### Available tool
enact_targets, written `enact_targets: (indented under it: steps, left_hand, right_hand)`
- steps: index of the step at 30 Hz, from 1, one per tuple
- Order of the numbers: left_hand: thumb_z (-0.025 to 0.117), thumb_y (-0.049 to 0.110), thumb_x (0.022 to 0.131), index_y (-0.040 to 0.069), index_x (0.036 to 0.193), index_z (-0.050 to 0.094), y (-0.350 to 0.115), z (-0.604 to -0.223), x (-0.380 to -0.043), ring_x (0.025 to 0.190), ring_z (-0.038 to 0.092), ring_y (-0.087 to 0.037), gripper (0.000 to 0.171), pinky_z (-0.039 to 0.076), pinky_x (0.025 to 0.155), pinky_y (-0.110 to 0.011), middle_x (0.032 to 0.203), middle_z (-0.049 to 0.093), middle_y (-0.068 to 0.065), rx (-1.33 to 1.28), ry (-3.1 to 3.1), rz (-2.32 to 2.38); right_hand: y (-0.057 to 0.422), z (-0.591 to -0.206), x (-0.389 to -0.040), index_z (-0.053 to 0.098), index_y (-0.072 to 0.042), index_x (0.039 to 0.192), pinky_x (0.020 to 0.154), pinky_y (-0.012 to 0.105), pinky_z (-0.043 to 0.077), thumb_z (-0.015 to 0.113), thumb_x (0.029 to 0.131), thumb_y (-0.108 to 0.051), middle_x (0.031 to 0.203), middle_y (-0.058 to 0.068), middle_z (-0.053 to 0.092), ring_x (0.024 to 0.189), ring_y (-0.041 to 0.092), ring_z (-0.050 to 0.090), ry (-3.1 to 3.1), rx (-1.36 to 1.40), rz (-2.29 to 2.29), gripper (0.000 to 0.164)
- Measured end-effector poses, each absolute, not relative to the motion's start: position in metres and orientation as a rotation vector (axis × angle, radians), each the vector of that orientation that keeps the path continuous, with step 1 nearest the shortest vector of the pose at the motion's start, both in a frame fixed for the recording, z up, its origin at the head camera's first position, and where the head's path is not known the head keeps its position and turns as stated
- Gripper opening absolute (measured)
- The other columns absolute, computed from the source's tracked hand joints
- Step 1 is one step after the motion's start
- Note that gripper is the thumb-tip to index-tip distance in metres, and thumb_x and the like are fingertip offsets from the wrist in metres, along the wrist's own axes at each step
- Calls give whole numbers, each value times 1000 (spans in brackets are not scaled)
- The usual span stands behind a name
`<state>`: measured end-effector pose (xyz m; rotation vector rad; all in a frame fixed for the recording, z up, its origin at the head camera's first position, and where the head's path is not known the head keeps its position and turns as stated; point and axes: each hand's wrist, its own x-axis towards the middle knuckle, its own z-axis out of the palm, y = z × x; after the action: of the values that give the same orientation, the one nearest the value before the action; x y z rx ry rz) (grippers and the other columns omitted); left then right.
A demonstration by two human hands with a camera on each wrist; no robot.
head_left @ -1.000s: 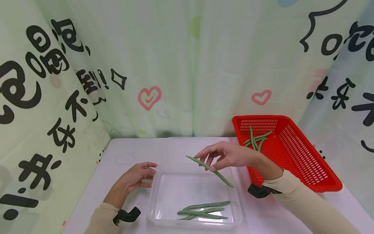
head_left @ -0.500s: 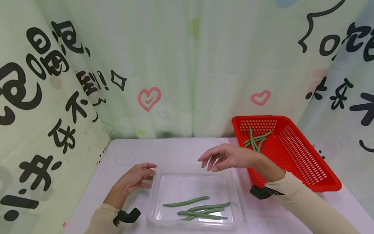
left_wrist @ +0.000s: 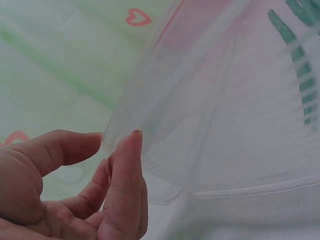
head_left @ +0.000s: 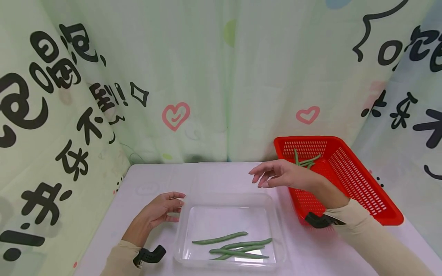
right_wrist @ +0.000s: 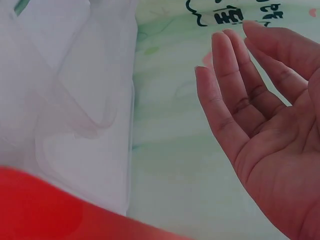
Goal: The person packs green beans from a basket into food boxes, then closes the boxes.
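My left hand (head_left: 164,209) is at the left rim of a clear plastic box (head_left: 184,230), its fingers bent. In the left wrist view the thumb and fingers (left_wrist: 125,185) pinch the box's edge. Several green beans (head_left: 221,237) lie in the front part of the box, some crossing each other. My right hand (head_left: 276,174) holds nothing and hovers beyond the box's far right corner, overlapping the left side of a red basket (head_left: 366,184). Its fingers are loosely spread in the right wrist view (right_wrist: 270,115). More green beans (head_left: 310,160) lie in the basket's far left part, partly hidden by this hand.
The box and the slotted red basket stand on a pale, cloth-covered table (head_left: 148,180), the basket to the right. Light green curtains (head_left: 224,96) with black lettering and pink hearts hang behind and along both sides. Each wrist wears a black camera mount (head_left: 150,253).
My right hand has let go of a green bean, which now lies in the box left of the others. The hand has since moved right toward the basket. My left hand has stayed put.
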<state>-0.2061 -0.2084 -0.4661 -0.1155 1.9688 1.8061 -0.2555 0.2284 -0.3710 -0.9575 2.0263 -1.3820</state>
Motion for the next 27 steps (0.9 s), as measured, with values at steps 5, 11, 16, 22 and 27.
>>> enact_targets:
  steps: [5,11,16,22,27]
  left_hand:
    - [65,15,98,-5,138,50,-209,-466,-206,91,61,-23,47,59,71,-35,106,63,-11,-110,1965,1809]
    - [64,14,98,-5,138,50,-209,-466,-206,91,60,-22,47,59,71,-34,105,63,-10,-110,1952,1816]
    - [64,14,98,-4,138,49,-209,-464,-206,91,60,-20,46,58,70,-33,102,62,-6,-96,1927,1822]
    - [64,14,98,-4,138,49,-209,-463,-205,91,61,-20,46,58,70,-33,100,63,-4,-91,1918,1825]
    - [65,15,97,-4,138,50,-209,-463,-205,91,60,-20,47,57,71,-34,99,62,-3,-95,1921,1823]
  right_hand:
    - [246,-373,-268,57,-5,140,96,33,55,63,98,-4,123,20,65,110,36,67,2070,-883,-1450,42]
    - [265,-376,-280,59,-6,138,93,38,57,66,97,-7,119,19,67,106,32,69,2168,-759,-1502,41]
    - [280,-379,-286,59,-8,138,88,41,58,68,97,-12,119,18,68,104,29,70,2254,-686,-1492,42]
    - [298,-387,-298,55,-5,141,88,39,58,67,97,-11,118,15,68,106,30,68,2269,-645,-1547,46]
    - [310,-393,-308,49,-2,145,89,32,57,66,99,-11,123,19,66,109,26,68,2300,-616,-1563,50]
